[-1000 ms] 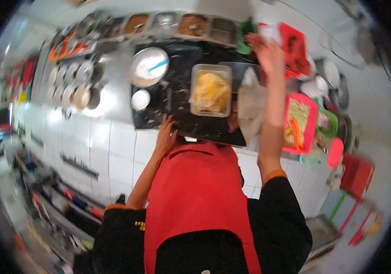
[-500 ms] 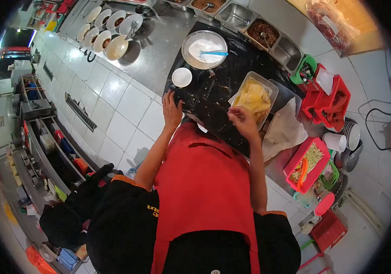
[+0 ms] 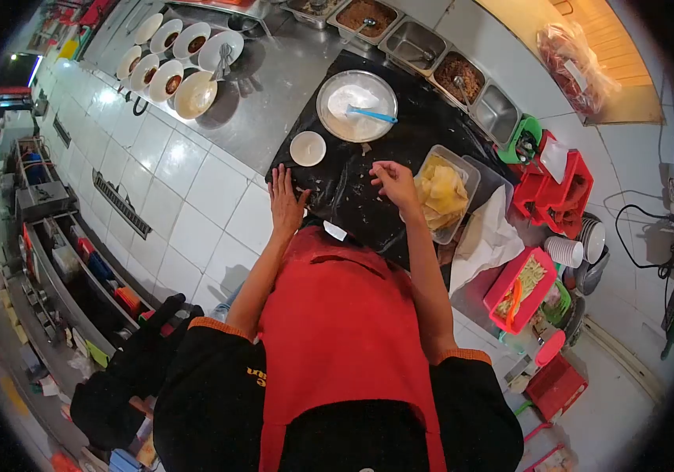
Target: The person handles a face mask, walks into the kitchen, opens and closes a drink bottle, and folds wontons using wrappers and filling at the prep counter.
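My left hand [image 3: 286, 202] lies flat with fingers spread on the near left edge of a black sheet [image 3: 352, 193] covering the work surface. Just beyond it stands a small white cup [image 3: 308, 149]. My right hand [image 3: 396, 187] hangs over the middle of the sheet, its fingers curled together; what they hold, if anything, I cannot make out. Right of that hand is a clear plastic tub [image 3: 472, 182] of thin yellow sheets [image 3: 441, 193]. Farther back sits a metal bowl [image 3: 392, 88] of white powder [image 3: 350, 100], with a blue-handled utensil [image 3: 374, 115] resting in it.
Several bowls [image 3: 197, 93], some with dark sauce, stand on the steel counter at back left. Metal food pans [image 3: 414, 43] line the back. On the right are red baskets [image 3: 555, 185], a pink tub [image 3: 537, 303] of chopped vegetables and stacked cups [image 3: 563, 252].
My right hand has moved left, from the rim of the yellow sheets' tub to over the black sheet. My left hand remains at the sheet's edge. The view has shifted slightly.
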The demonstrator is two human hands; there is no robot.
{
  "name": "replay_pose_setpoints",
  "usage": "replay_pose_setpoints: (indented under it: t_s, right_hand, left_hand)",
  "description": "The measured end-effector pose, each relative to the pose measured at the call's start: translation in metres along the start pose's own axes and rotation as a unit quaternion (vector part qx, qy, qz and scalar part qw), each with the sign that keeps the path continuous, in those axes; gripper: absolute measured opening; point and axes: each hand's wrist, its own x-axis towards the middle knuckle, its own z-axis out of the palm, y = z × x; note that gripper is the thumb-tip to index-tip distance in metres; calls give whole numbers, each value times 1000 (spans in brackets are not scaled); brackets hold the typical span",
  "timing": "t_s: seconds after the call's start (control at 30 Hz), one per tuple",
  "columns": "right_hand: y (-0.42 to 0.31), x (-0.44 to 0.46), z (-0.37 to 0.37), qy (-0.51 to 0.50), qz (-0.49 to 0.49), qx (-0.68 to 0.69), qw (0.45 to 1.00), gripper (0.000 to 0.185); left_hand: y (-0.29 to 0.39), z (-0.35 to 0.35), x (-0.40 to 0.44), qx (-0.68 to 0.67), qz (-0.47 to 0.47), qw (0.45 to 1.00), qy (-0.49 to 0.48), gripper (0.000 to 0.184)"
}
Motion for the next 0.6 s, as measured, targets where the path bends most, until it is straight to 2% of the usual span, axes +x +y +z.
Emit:
replay_pose_setpoints:
  t_s: [0.1,0.23,0.27,0.3,0.33,0.4,0.43,0.47,0.53,0.57,0.6]
  right_hand:
    - [-16,16,17,42,55,71,995,29]
    - [-9,52,26,60,48,122,990,38]
    - [-9,56,22,4,64,-43,997,42]
    - [-14,57,21,-53,79,-207,974,47]
    - [-16,55,23,-49,80,-207,974,47]
    - [-24,43,30,-141,25,-336,931,48]
    - [-32,41,40,-177,42,-259,948,40]
    - [-42,42,49,-174,44,-260,949,40]
    - [-67,46,66,-143,-92,-172,970,35]
    - [-84,52,75,-85,-168,-186,964,29]
    - [-97,67,84,-83,-168,-189,964,29]
  left_hand:
    - [-12,-5,6,-9,14,1000,-12,80]
    - [-21,-15,16,-1,36,999,-30,80]
    - [-22,-16,18,-5,39,999,-34,80]
    - [-23,-17,18,1,43,998,-35,79]
    - [-24,-18,19,8,47,998,-34,78]
    - [-26,-20,20,2,50,998,-37,77]
    - [-28,-20,21,-1,50,998,-38,76]
    - [-31,-20,21,-4,51,998,-40,76]
    - [-36,-20,23,-24,56,997,-50,74]
    - [-38,-21,23,-28,57,997,-50,74]
    - [-39,-24,24,-29,57,996,-60,73]
